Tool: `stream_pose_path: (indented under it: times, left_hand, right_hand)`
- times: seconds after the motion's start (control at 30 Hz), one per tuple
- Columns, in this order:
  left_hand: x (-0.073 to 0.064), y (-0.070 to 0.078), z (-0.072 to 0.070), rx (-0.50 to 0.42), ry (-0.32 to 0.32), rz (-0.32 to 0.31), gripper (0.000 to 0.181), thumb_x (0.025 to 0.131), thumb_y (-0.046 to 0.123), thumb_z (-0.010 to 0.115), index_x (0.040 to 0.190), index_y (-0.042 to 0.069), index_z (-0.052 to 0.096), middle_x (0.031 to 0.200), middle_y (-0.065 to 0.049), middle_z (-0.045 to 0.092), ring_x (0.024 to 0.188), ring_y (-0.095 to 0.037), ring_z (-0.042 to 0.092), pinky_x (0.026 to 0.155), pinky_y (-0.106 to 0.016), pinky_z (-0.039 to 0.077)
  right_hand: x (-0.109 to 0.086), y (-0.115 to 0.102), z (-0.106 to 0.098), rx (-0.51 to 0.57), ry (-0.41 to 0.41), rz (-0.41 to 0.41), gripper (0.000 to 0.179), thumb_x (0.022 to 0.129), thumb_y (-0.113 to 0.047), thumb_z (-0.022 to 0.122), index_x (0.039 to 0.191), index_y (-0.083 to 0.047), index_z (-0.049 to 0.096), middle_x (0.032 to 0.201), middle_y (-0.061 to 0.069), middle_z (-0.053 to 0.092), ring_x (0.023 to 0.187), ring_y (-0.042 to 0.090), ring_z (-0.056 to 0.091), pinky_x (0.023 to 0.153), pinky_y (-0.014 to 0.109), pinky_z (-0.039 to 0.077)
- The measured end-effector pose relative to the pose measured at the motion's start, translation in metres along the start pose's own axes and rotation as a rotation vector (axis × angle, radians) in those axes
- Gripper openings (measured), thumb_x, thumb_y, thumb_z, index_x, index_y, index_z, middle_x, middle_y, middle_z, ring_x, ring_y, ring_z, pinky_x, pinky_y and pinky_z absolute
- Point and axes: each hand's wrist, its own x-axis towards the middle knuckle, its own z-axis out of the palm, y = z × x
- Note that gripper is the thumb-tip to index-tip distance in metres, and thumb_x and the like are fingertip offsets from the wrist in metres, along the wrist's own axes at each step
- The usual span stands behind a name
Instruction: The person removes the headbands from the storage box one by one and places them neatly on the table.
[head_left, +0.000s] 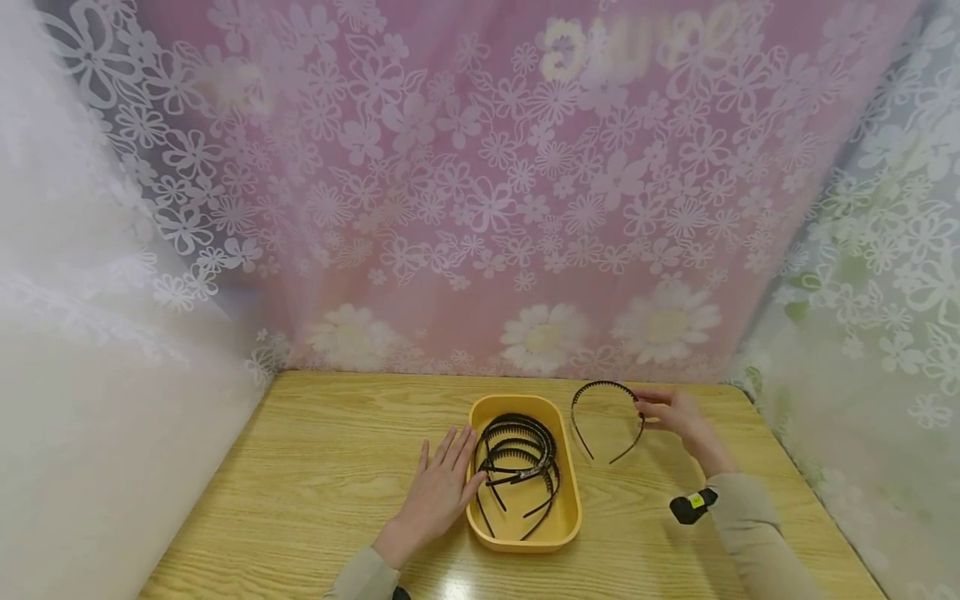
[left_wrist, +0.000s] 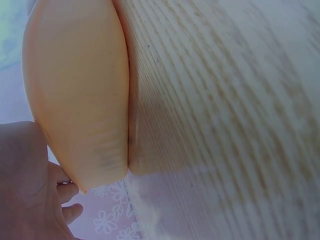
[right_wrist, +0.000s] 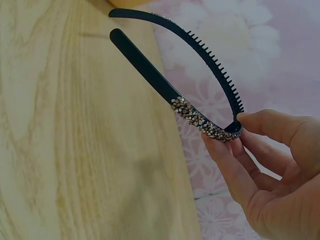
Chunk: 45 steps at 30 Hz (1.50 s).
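Basically, light wood-grain table, pink floral sheet hung behind, pale L sheet & flowery R sheet walling the sides. Yellow tray on tabletop, several black headbands inside. L hand, fingers straight, touching tray's L rim. R hand pinches another headband w/ sparkly trim, held just R of tray, nr table's far edge.

Headbands are contained in a tray on the table. Its left rim is touched by the left hand; to its right, another headband is held by the right hand.
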Motion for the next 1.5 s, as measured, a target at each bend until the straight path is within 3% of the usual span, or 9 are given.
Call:
stream_pose_path:
  times: [0.2, 0.37, 0.63, 0.93, 1.1, 1.5]
  left_hand:
    - [0.001, -0.001, 0.002, -0.011, -0.011, -0.006, 0.066, 0.109, 0.046, 0.039, 0.161, 0.007, 0.028, 0.167, -0.010, 0.026, 0.154, -0.032, 0.021, 0.119, -0.066, 0.018]
    - [0.001, -0.002, 0.002, -0.001, -0.022, -0.009, 0.067, 0.109, 0.049, 0.035, 0.162, 0.009, 0.026, 0.168, -0.008, 0.023, 0.154, -0.031, 0.020, 0.119, -0.065, 0.018]
    - [0.001, -0.002, 0.001, -0.008, -0.024, -0.003, 0.066, 0.109, 0.048, 0.037, 0.161, 0.008, 0.026, 0.168, -0.009, 0.023, 0.154, -0.032, 0.021, 0.119, -0.066, 0.017]
    - [0.001, -0.002, 0.002, -0.021, -0.030, -0.007, 0.066, 0.109, 0.046, 0.039, 0.162, 0.008, 0.025, 0.168, -0.009, 0.022, 0.154, -0.032, 0.020, 0.119, -0.067, 0.016]
    - [0.000, -0.001, 0.000, -0.021, -0.028, -0.004, 0.066, 0.109, 0.045, 0.040, 0.161, 0.007, 0.026, 0.167, -0.010, 0.023, 0.154, -0.033, 0.021, 0.118, -0.067, 0.017]
    - [0.000, -0.002, 0.000, -0.015, -0.028, -0.005, 0.066, 0.109, 0.045, 0.039, 0.161, 0.007, 0.026, 0.167, -0.010, 0.024, 0.154, -0.033, 0.022, 0.118, -0.067, 0.018]
  right_hand:
    - [0.004, 0.009, 0.005, -0.027, 0.016, 0.006, 0.049, 0.105, -0.012, 0.057, 0.145, 0.014, 0.045, 0.143, 0.038, 0.047, 0.119, 0.040, 0.062, 0.088, 0.043, 0.059]
    - [0.007, 0.015, 0.009, -0.054, 0.007, -0.003, 0.047, 0.105, -0.009, 0.054, 0.144, 0.015, 0.045, 0.142, 0.039, 0.046, 0.123, 0.050, 0.055, 0.088, 0.045, 0.059]
    - [0.009, 0.020, 0.014, -0.103, 0.022, 0.043, 0.044, 0.106, -0.008, 0.053, 0.143, 0.014, 0.048, 0.140, 0.038, 0.050, 0.116, 0.047, 0.062, 0.087, 0.051, 0.058]
    - [0.013, 0.027, 0.022, -0.172, 0.105, 0.104, 0.036, 0.101, -0.007, 0.061, 0.132, 0.013, 0.060, 0.116, 0.030, 0.069, 0.092, 0.035, 0.072, 0.073, 0.043, 0.062]
    - [0.015, 0.031, 0.023, -0.193, 0.121, 0.125, 0.036, 0.101, -0.009, 0.062, 0.131, 0.012, 0.062, 0.114, 0.028, 0.070, 0.085, 0.027, 0.071, 0.070, 0.040, 0.062]
    - [0.013, 0.031, 0.027, -0.255, 0.140, 0.112, 0.035, 0.101, -0.011, 0.063, 0.128, 0.010, 0.064, 0.111, 0.027, 0.071, 0.080, 0.026, 0.070, 0.066, 0.038, 0.061]
